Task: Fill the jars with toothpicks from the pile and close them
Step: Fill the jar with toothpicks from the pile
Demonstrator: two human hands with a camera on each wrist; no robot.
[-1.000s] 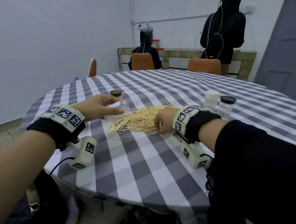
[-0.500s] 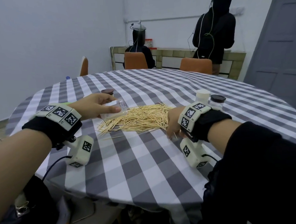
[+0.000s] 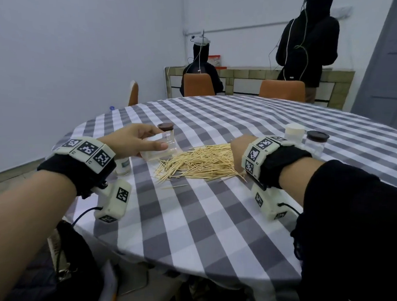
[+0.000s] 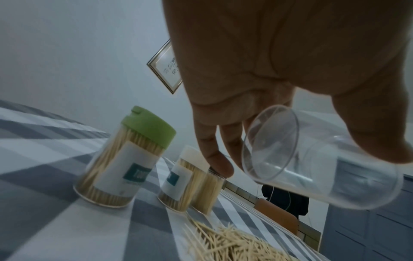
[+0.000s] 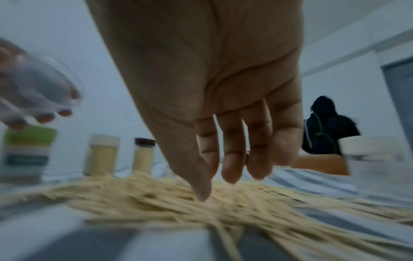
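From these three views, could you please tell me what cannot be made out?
- Right hand fingertips: head view, hidden behind the wrist band; right wrist view, motion blur hides whether they touch the toothpick pile.
- Label text on the green-lidded jar: blurred, both wrist views.
- Contents of the two capped jars behind the right wrist: too small.

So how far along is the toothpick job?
Partly done. Three capped jars already stand full. The left hand holds an empty clear jar tilted beside the pile, where the right hand reaches. Two capped jars on the right look empty.
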